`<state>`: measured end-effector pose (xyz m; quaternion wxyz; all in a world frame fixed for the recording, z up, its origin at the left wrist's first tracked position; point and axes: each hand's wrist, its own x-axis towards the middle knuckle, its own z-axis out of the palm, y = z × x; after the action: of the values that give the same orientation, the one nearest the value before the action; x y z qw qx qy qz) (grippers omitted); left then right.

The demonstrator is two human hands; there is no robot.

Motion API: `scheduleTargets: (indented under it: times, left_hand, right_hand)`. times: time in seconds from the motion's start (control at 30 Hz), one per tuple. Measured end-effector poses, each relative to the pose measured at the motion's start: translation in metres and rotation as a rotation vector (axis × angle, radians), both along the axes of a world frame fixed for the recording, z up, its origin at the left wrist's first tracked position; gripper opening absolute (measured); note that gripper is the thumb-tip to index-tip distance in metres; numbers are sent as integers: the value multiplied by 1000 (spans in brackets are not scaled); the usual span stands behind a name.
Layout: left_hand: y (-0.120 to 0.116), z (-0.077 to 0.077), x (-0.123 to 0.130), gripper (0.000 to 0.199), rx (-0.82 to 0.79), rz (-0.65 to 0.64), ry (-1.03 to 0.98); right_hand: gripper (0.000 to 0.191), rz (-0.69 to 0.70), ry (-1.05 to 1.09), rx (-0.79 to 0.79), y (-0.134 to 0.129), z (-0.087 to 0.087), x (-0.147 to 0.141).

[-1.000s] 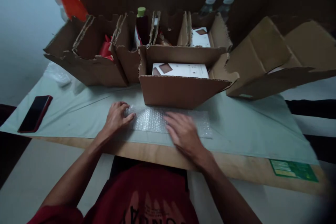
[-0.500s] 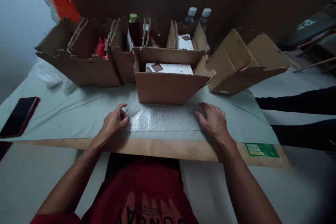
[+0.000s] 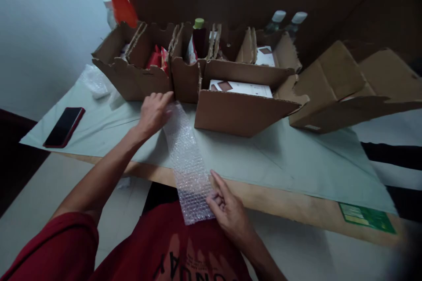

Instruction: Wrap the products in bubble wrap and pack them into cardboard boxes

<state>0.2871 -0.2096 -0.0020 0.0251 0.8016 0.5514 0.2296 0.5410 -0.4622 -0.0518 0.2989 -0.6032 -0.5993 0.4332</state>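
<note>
Slanting between the fingers of both hands, a clear strip of bubble wrap passes over the front edge of the bench. The fingers of the left hand are close together and pinch its far end. Near its lower end, the thumb and bent fingers of the right hand pinch its side edge, while the forefinger is nearly straight. To the right of the left fingers stands a cardboard box, with a white box inside. Left of these same fingers, a phone lies flat on the pale green cloth.
</note>
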Motion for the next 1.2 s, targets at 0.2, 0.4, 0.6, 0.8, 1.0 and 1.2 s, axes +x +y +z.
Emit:
scheduleTargets:
  times: [0.2, 0.4, 0.6, 0.8, 1.0, 1.2]
  left_hand:
    - [-77, -16, -19, 53, -79, -391, -259]
    - [-203, -16, -43, 79, -454, -564, -433]
    - [-168, -45, -3, 50, -387, 79, -548]
    - [-144, -64, -6, 73, -384, 102, -389]
    - [-165, -55, -8, 67, -99, 8, -328]
    - [-191, -48, -12, 48, -118, -167, -314]
  right_hand:
    - [37, 42, 173, -140, 4, 5, -15]
    - [42, -168, 656, -352, 33, 28, -26]
    - [60, -185, 728, -275, 64, 29, -30]
    - [43, 193, -122, 396, 66, 18, -17]
    - [29, 477, -424, 611, 85, 4, -32]
    - [22, 400, -269, 442, 86, 14, -37]
